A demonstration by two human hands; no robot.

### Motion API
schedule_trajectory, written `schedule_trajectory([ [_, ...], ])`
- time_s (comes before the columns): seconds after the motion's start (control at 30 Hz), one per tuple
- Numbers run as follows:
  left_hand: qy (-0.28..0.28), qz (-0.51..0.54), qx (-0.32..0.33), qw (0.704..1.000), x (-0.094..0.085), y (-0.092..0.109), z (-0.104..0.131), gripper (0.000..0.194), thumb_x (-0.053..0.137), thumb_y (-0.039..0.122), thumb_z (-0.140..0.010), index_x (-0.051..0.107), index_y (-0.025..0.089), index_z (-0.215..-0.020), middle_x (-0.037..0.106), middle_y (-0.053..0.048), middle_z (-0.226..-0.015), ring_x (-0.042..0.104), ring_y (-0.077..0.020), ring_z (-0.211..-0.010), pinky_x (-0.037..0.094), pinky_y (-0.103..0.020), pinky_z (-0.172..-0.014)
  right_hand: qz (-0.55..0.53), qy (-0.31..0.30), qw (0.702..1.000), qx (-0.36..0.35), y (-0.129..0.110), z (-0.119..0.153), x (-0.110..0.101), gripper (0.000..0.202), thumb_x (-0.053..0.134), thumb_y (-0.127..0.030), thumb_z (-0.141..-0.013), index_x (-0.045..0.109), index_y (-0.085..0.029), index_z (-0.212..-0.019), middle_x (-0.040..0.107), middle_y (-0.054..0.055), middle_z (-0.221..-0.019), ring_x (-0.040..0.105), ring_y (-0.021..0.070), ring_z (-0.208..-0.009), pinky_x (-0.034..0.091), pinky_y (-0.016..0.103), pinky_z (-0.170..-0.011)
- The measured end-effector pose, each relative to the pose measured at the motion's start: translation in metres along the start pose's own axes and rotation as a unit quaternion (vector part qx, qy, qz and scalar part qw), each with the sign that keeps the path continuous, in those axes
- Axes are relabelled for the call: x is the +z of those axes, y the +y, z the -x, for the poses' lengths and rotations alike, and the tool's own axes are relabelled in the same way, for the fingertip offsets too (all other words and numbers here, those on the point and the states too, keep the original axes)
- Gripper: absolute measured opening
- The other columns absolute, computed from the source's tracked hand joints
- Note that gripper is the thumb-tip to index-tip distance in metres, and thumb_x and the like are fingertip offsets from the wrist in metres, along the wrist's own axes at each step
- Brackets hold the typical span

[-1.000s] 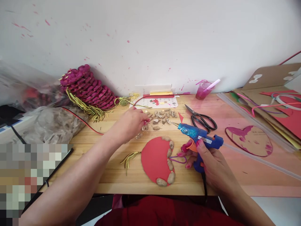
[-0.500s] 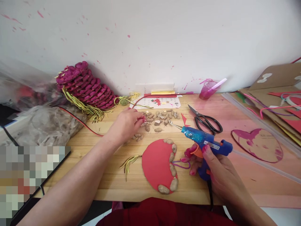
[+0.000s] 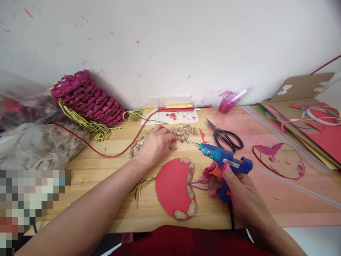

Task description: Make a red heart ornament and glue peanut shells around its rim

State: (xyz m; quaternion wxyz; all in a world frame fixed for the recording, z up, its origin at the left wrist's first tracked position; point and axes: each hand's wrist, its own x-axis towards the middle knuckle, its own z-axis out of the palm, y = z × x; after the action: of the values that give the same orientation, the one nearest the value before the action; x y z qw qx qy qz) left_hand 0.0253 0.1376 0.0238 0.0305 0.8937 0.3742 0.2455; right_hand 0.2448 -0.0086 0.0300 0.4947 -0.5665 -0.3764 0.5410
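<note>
My right hand point(image 3: 234, 188) is wrapped round a blue glue gun point(image 3: 215, 154), fingers at its orange trigger. The nozzle points left, toward loose peanuts point(image 3: 183, 131) spread on the table. Among them is my left hand point(image 3: 157, 142), its fingers drawn together; whatever they may hold is hidden. Below both hands lies a red heart-shaped card point(image 3: 172, 186). Peanuts line its right edge, with one at the near lobe. A purple loop point(image 3: 201, 185) comes off its notch, and a yellow-green tassel point(image 3: 141, 186) off its left tip.
Black-handled scissors point(image 3: 226, 137) lie beyond the glue gun. Farther right are a pink-stained cardboard heart point(image 3: 278, 160) and a cardboard box point(image 3: 301, 89). A cup of pink paint point(image 3: 227, 102) stands near the wall. Purple-painted peanut pieces point(image 3: 87, 96) and a red cord point(image 3: 135, 137) are left.
My left hand has moved right and toward me among the peanuts. The view has shifted slightly right; the glue gun stays in my right hand.
</note>
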Motion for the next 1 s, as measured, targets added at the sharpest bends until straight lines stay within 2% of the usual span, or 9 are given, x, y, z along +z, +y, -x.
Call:
schedule_trajectory([
  [0.1,0.019,0.031,-0.038,0.999,-0.007,0.000,0.001,0.020,0.056,0.013,-0.091,0.076,0.018,-0.090,0.073,-0.006,-0.086,0.056,-0.0232,-0.088,0.049,-0.038,-0.086,-0.003,-0.006,1.000,0.002,0.002,-0.001,0.000,0.047,0.061,-0.065,-0.086,0.069,-0.018,-0.081,0.075,0.006,-0.080,0.064,0.0130,-0.051,0.052,0.025,-0.052],
  [0.17,0.020,0.088,-0.096,0.991,-0.014,0.001,0.004,0.018,0.059,0.017,-0.089,0.076,0.020,-0.095,0.075,-0.004,-0.091,0.060,-0.0220,-0.092,0.049,-0.036,-0.086,-0.009,-0.011,1.000,0.000,0.002,-0.001,-0.001,0.046,0.060,-0.064,-0.087,0.069,-0.019,-0.084,0.076,0.007,-0.085,0.066,0.0136,-0.055,0.051,0.024,-0.053],
  [0.27,-0.060,0.189,-0.194,0.961,-0.020,0.001,0.008,0.014,0.064,0.023,-0.085,0.076,0.025,-0.092,0.077,0.001,-0.092,0.066,-0.0188,-0.087,0.051,-0.032,-0.081,-0.014,-0.011,1.000,0.004,0.001,-0.001,-0.001,0.046,0.060,-0.063,-0.087,0.069,-0.019,-0.086,0.076,0.006,-0.085,0.065,0.0123,-0.053,0.051,0.024,-0.053],
  [0.37,-0.128,0.233,-0.223,0.938,-0.022,-0.001,0.011,0.013,0.065,0.026,-0.082,0.077,0.028,-0.088,0.077,0.003,-0.088,0.068,-0.0174,-0.083,0.052,-0.030,-0.077,-0.012,-0.009,1.000,0.008,-0.002,0.001,0.000,0.045,0.061,-0.063,-0.087,0.068,-0.018,-0.086,0.075,0.004,-0.081,0.062,0.0106,-0.049,0.051,0.024,-0.052],
  [0.5,-0.124,0.140,-0.172,0.967,-0.024,-0.003,0.010,0.017,0.060,0.027,-0.084,0.077,0.028,-0.080,0.075,0.001,-0.086,0.066,-0.0197,-0.085,0.049,-0.035,-0.084,-0.012,-0.012,1.000,0.009,-0.003,0.003,0.000,0.045,0.061,-0.062,-0.087,0.069,-0.018,-0.086,0.075,0.004,-0.081,0.063,0.0107,-0.050,0.050,0.023,-0.052],
  [0.63,-0.032,-0.007,-0.151,0.988,-0.029,-0.005,0.008,0.025,0.055,0.032,-0.090,0.075,0.024,-0.078,0.071,-0.005,-0.088,0.059,-0.0256,-0.092,0.043,-0.045,-0.090,-0.011,-0.010,1.000,0.012,-0.005,0.003,0.000,0.046,0.060,-0.063,-0.087,0.068,-0.018,-0.086,0.075,0.004,-0.081,0.063,0.0102,-0.050,0.050,0.023,-0.052],
  [0.7,-0.003,-0.014,-0.142,0.990,-0.028,-0.006,0.008,0.025,0.054,0.031,-0.092,0.075,0.023,-0.082,0.071,-0.006,-0.090,0.057,-0.0256,-0.094,0.042,-0.044,-0.089,-0.011,-0.006,1.000,0.011,-0.005,0.003,0.001,0.045,0.061,-0.062,-0.087,0.068,-0.018,-0.087,0.074,0.004,-0.081,0.063,0.0102,-0.050,0.050,0.023,-0.052],
  [0.83,0.000,0.000,-0.088,0.996,-0.021,-0.005,0.008,0.025,0.051,0.025,-0.094,0.076,0.024,-0.099,0.072,-0.006,-0.096,0.056,-0.0243,-0.095,0.042,-0.039,-0.082,-0.016,-0.001,1.000,0.009,-0.005,0.002,0.002,0.045,0.061,-0.062,-0.087,0.068,-0.018,-0.086,0.075,0.005,-0.083,0.063,0.0112,-0.050,0.051,0.024,-0.051],
  [1.0,-0.020,-0.005,-0.058,0.998,-0.010,-0.001,0.001,0.026,0.050,0.019,-0.094,0.075,0.024,-0.096,0.073,-0.006,-0.098,0.053,-0.0249,-0.097,0.040,-0.043,-0.085,-0.022,0.003,1.000,0.011,-0.005,0.003,0.003,0.043,0.063,-0.061,-0.086,0.069,-0.018,-0.084,0.074,0.005,-0.077,0.063,0.0121,-0.051,0.052,0.024,-0.050],
])
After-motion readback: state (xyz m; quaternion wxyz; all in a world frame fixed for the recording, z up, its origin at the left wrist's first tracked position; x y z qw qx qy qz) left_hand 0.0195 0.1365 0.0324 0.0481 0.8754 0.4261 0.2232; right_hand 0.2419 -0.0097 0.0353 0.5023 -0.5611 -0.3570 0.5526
